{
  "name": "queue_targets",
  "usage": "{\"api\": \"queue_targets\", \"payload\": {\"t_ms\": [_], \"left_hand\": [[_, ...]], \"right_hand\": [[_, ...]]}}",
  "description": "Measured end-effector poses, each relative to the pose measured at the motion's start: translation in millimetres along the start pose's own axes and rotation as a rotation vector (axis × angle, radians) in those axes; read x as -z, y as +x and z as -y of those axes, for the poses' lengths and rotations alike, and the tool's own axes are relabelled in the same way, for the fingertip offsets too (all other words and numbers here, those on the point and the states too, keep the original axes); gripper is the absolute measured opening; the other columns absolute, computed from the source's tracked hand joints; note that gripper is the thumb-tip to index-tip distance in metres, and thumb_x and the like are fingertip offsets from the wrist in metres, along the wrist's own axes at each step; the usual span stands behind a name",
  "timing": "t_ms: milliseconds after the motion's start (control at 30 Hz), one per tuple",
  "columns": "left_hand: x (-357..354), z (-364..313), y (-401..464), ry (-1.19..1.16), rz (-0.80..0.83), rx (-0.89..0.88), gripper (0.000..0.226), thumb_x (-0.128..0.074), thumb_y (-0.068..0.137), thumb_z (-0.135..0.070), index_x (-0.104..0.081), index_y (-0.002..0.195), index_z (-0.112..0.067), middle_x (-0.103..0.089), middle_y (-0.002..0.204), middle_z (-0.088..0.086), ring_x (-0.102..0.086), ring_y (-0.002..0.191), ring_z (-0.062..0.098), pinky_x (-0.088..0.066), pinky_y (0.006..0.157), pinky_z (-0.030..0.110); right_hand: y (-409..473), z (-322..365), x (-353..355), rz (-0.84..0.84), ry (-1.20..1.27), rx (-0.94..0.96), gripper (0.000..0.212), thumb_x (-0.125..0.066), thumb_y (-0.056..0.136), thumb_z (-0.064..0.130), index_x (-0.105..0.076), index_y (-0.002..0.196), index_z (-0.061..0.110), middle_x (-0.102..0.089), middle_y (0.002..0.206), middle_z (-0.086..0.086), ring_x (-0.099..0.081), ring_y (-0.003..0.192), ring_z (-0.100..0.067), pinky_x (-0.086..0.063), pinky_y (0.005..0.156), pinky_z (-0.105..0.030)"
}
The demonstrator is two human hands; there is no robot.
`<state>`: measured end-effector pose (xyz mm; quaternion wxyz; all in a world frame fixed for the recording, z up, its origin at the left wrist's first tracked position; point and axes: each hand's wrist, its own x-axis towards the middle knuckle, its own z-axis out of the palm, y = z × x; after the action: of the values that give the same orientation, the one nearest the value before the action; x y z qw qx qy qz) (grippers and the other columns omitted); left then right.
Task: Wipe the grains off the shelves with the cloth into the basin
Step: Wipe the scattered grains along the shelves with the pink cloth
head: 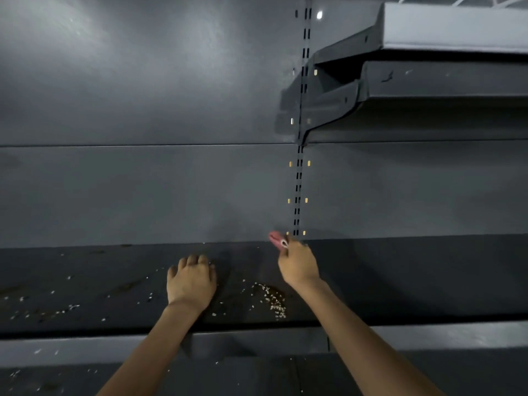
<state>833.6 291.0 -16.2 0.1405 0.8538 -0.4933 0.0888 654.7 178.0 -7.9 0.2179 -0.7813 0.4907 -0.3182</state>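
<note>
A dark grey shelf (400, 281) runs across the view, strewn with pale grains. The thickest patch of grains (271, 301) lies between my two arms near the front edge; thinner scatter (43, 310) spreads to the left. My right hand (298, 265) is near the back of the shelf and grips a small pink cloth (275, 238) that sticks out above its fingers. My left hand (191, 281) rests knuckles-up on the shelf with its fingers curled under; whether it holds anything is hidden. No basin is in view.
A lower shelf (57, 378) at the bottom also carries a few grains. Two more grey shelves (443, 81) jut out at the upper right. A slotted upright rail (298, 181) runs down the back panel just behind my right hand.
</note>
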Motion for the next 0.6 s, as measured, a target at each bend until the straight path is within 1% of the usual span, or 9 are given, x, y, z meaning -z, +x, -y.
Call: {"api": "queue_targets", "payload": {"t_ms": [100,200,233,267,300,333,400,533,600], "left_hand": [[0.3,4.5,-5.6,-0.019,-0.025,0.0,0.035,-0.033,0.097,-0.036,-0.056,0.115,-0.018,-0.058,0.12,0.003,-0.048,0.119,0.022,-0.034,0.103,0.041],[2.2,7.7,-13.7,-0.056,-0.089,0.007,0.033,-0.035,0.097,-0.036,-0.058,0.112,-0.018,-0.06,0.116,0.003,-0.05,0.116,0.022,-0.033,0.104,0.042],[2.8,9.2,-17.4,-0.066,-0.107,0.016,0.032,-0.036,0.097,-0.036,-0.058,0.111,-0.017,-0.061,0.115,0.003,-0.051,0.116,0.023,-0.033,0.104,0.042],[2.7,10.9,-21.4,-0.076,-0.126,0.023,0.031,-0.038,0.096,-0.034,-0.059,0.109,-0.016,-0.062,0.112,0.004,-0.052,0.114,0.024,-0.033,0.104,0.043],[2.7,12.9,-25.2,-0.082,-0.15,0.022,0.029,-0.04,0.096,-0.033,-0.061,0.107,-0.016,-0.064,0.11,0.005,-0.054,0.112,0.025,-0.033,0.104,0.044],[2.6,15.4,-28.5,-0.084,-0.177,0.016,0.028,-0.041,0.095,-0.032,-0.062,0.104,-0.015,-0.065,0.106,0.006,-0.056,0.108,0.026,-0.034,0.104,0.044],[2.2,20.7,-33.7,-0.094,-0.23,0.009,0.025,-0.045,0.094,-0.029,-0.064,0.098,-0.013,-0.067,0.098,0.007,-0.059,0.101,0.028,-0.038,0.101,0.046],[0.0,25.3,-38.6,-0.153,-0.237,0.049,0.024,-0.046,0.095,-0.025,-0.064,0.094,-0.01,-0.067,0.096,0.011,-0.059,0.099,0.031,-0.04,0.097,0.045],[-1.0,25.5,-37.9,-0.179,-0.229,0.059,0.025,-0.045,0.095,-0.025,-0.064,0.095,-0.009,-0.066,0.097,0.012,-0.058,0.1,0.033,-0.039,0.096,0.045]], "right_hand": [[-19.3,-1.0,3.2,0.113,-0.125,-0.073,0.026,-0.041,0.093,0.013,-0.053,0.116,0.008,-0.059,0.109,-0.009,-0.059,0.098,-0.023,-0.051,0.091,-0.036],[-34.6,4.2,-4.5,0.236,-0.158,-0.086,0.036,-0.041,0.093,0.014,-0.048,0.128,0.008,-0.05,0.126,-0.01,-0.049,0.118,-0.025,-0.036,0.11,-0.04],[-35.9,6.9,-9.7,0.264,-0.138,-0.078,0.038,-0.04,0.093,0.014,-0.047,0.13,0.009,-0.05,0.126,-0.01,-0.051,0.114,-0.024,-0.039,0.107,-0.04],[-36.0,10.4,-14.4,0.294,-0.092,-0.07,0.036,-0.039,0.094,0.015,-0.048,0.129,0.009,-0.053,0.122,-0.01,-0.056,0.1,-0.021,-0.048,0.097,-0.039],[-33.1,13.2,-19.8,0.329,-0.038,-0.068,0.034,-0.037,0.095,0.016,-0.049,0.126,0.01,-0.057,0.116,-0.01,-0.057,0.081,-0.017,-0.054,0.077,-0.034],[-31.2,16.9,-23.1,0.351,0.018,-0.066,0.033,-0.035,0.096,0.016,-0.05,0.126,0.011,-0.06,0.112,-0.008,-0.053,0.063,-0.011,-0.051,0.058,-0.027],[-21.5,16.6,-24.9,0.326,0.094,-0.057,0.037,-0.033,0.097,0.013,-0.05,0.129,0.014,-0.064,0.113,-0.006,-0.044,0.046,-0.004,-0.038,0.041,-0.018],[-14.0,14.5,18.9,0.142,0.091,0.002,0.042,-0.034,0.097,0.006,-0.052,0.13,0.026,-0.062,0.116,0.004,-0.044,0.046,-0.004,-0.04,0.041,-0.012],[-18.8,10.5,40.5,0.114,0.093,0.032,0.043,-0.034,0.099,0.008,-0.05,0.133,0.03,-0.062,0.12,0.004,-0.06,0.06,-0.009,-0.049,0.05,-0.014]]}}
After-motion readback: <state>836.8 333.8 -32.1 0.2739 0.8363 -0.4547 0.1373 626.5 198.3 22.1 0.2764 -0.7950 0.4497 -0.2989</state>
